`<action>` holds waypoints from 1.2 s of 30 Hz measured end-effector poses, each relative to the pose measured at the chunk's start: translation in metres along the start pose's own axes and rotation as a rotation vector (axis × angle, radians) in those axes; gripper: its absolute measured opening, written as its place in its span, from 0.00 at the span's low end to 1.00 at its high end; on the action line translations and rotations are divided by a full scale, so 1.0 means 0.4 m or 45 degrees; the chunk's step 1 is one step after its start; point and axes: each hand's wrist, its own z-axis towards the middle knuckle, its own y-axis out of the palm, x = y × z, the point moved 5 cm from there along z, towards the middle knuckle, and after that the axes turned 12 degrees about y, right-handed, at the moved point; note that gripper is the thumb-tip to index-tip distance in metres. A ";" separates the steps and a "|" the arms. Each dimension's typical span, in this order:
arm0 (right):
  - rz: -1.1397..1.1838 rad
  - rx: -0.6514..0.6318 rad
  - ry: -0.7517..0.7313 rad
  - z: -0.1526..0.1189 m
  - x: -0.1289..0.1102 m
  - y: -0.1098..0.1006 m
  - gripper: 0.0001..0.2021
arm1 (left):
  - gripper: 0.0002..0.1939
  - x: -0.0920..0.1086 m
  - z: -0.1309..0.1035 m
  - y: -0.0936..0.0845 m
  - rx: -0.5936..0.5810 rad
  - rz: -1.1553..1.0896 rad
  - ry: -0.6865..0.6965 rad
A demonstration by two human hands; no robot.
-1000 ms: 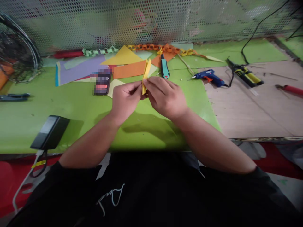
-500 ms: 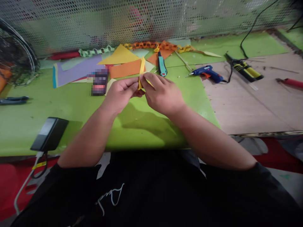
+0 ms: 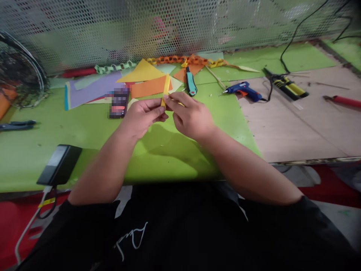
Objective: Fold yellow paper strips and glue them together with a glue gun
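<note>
A narrow yellow paper strip [image 3: 167, 85] stands up between my two hands, above the green tabletop. My left hand [image 3: 142, 116] pinches its lower end between thumb and fingers. From the other side, the fingertips of my right hand [image 3: 194, 114] press on the strip just above that pinch. My fingers hide the strip's lowest part. Behind the hands lie an orange paper piece [image 3: 150, 87], a yellow paper triangle [image 3: 145, 71] and a teal utility knife [image 3: 191, 82]. A paper chain [image 3: 172, 59] of orange and yellow loops stretches along the back.
A phone [image 3: 119, 103] lies beside purple paper [image 3: 93, 84]. To the right are a blue glue gun [image 3: 244, 91] and a yellow-black tool [image 3: 290, 86]. A black power adapter [image 3: 59, 164] sits at the front left edge, pliers [image 3: 18, 125] behind it. A perforated metal panel [image 3: 113, 30] borders the back.
My right fingers have shifted slightly down and left on the strip, which now shows a broader face. The whole view has moved a little.
</note>
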 end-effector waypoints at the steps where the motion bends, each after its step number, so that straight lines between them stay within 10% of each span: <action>1: 0.093 0.028 -0.002 0.001 0.006 -0.003 0.25 | 0.22 0.000 -0.002 0.001 0.012 -0.012 -0.008; 13: 1.080 0.075 0.458 0.028 0.053 0.005 0.09 | 0.21 0.008 -0.019 0.031 -0.028 0.008 -0.009; 36: 1.357 0.009 0.653 0.033 0.074 0.030 0.08 | 0.20 -0.020 -0.027 0.042 0.056 -0.065 0.045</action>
